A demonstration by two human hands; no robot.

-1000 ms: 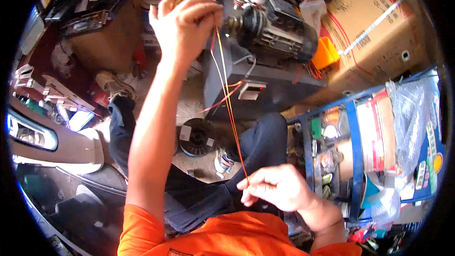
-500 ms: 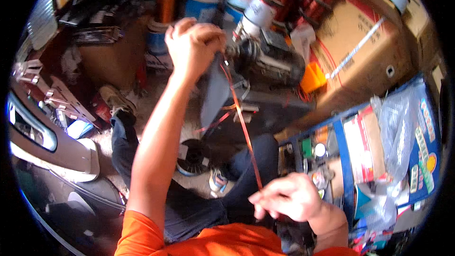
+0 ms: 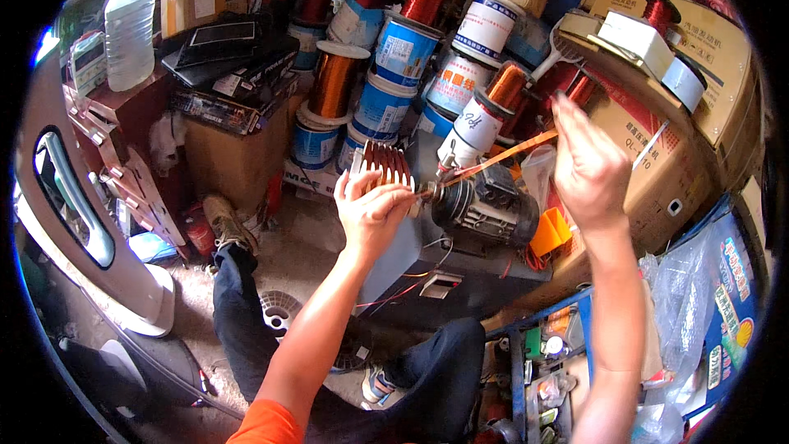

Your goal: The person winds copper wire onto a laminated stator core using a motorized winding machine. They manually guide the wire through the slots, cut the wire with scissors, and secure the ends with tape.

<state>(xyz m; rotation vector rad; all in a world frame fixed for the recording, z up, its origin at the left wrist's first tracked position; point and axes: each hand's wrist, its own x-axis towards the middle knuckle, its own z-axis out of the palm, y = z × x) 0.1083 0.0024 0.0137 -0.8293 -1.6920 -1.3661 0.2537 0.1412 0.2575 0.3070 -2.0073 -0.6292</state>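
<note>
From here I see the orange wire strand point(image 3: 524, 146) running between my two grips. Its long axis points from beside the left grip point(image 3: 375, 210) toward the right and the far side, past the far edge of the electric motor point(image 3: 486, 207), to the right grip point(image 3: 590, 168). There the fingers are straight and close together, but they hide whether they pinch the strand. The slotted coil former point(image 3: 383, 166) sits just on the far side of the left grip, the nearer one, with its ribs in a row, left to right. Those left fingers are bent and partly open; I can't tell what they hold
</note>
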